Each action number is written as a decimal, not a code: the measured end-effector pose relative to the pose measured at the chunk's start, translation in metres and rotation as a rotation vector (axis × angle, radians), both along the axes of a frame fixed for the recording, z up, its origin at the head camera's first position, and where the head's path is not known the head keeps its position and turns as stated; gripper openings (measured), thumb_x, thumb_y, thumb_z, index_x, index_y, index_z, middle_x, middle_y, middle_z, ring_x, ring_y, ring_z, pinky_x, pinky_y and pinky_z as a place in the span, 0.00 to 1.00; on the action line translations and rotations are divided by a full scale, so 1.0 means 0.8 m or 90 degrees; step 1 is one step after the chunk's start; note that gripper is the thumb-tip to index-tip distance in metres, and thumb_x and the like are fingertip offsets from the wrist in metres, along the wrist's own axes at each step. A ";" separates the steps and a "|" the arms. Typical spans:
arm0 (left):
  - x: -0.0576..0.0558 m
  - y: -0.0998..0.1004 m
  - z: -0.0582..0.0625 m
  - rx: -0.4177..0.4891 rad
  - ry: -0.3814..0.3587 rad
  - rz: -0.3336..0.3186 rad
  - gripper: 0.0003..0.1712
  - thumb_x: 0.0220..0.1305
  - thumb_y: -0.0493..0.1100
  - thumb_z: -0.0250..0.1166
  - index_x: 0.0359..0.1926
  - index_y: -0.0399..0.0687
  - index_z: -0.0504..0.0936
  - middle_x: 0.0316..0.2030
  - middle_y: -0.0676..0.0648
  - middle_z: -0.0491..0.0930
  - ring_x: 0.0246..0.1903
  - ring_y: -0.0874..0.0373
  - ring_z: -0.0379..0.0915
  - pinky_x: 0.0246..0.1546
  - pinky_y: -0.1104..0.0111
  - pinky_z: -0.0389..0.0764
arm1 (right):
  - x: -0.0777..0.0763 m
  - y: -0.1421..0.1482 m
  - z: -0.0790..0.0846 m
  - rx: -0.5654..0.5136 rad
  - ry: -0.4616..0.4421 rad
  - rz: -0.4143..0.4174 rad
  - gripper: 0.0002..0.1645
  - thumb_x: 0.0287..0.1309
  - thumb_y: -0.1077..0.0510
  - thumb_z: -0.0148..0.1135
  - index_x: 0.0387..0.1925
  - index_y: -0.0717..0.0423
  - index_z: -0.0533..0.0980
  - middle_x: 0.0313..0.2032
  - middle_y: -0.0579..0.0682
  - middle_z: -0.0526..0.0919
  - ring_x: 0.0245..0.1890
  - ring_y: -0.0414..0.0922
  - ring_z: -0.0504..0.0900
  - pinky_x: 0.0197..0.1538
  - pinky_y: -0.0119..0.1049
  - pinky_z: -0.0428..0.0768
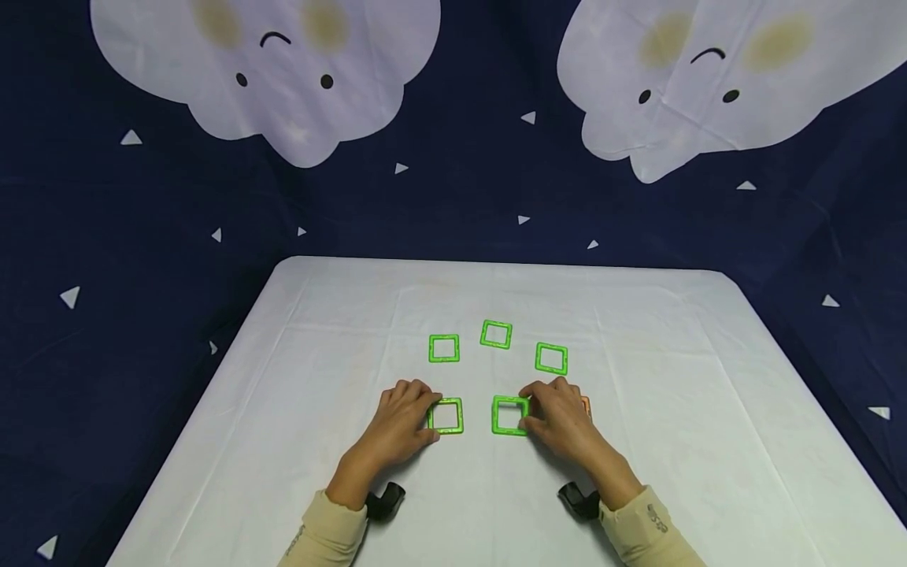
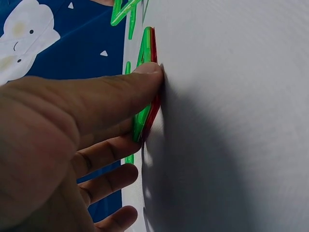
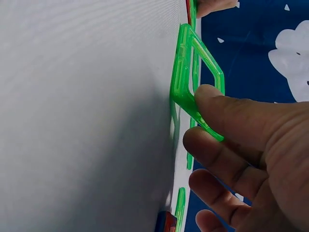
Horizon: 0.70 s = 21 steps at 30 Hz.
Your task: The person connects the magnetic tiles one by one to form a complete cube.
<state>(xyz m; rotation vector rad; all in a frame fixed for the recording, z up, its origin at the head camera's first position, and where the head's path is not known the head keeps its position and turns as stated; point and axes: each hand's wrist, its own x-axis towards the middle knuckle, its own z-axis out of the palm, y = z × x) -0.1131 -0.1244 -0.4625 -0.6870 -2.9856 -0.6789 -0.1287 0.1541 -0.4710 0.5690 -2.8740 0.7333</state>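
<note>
My left hand [image 1: 402, 421] pinches opposite edges of a green square tile frame [image 1: 460, 416] between thumb and fingers. In the left wrist view a red tile frame [image 2: 152, 112] lies under that green one, close to the white tabletop. My right hand [image 1: 563, 417] grips the right side of another green square tile frame [image 1: 495, 416], its thumb at one corner. The right wrist view shows this frame [image 3: 180, 72] tilted, its far side near the tabletop. Between the two held frames is a gap.
Three green square frames lie in an arc farther back: left [image 1: 444, 360], middle [image 1: 496, 345] and right [image 1: 551, 370]. Partly hidden behind my right hand is an orange piece [image 1: 586, 405]. The white-covered table [image 1: 673, 354] meets a dark blue cloth [image 1: 453, 213] with clouds.
</note>
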 end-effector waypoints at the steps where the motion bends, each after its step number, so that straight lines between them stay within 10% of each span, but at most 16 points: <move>1: 0.000 0.000 0.000 0.000 0.001 -0.001 0.31 0.50 0.47 0.72 0.56 0.43 0.76 0.47 0.47 0.73 0.49 0.51 0.63 0.51 0.52 0.64 | 0.000 0.000 0.000 -0.002 0.002 0.000 0.22 0.39 0.57 0.76 0.40 0.53 0.78 0.25 0.40 0.76 0.34 0.40 0.66 0.46 0.42 0.64; 21: 0.002 0.000 0.000 0.027 0.017 -0.016 0.31 0.48 0.47 0.74 0.54 0.42 0.78 0.45 0.48 0.74 0.45 0.54 0.64 0.46 0.59 0.66 | 0.002 0.006 0.003 -0.077 -0.034 -0.029 0.10 0.46 0.57 0.72 0.33 0.48 0.82 0.25 0.36 0.76 0.33 0.38 0.67 0.40 0.40 0.63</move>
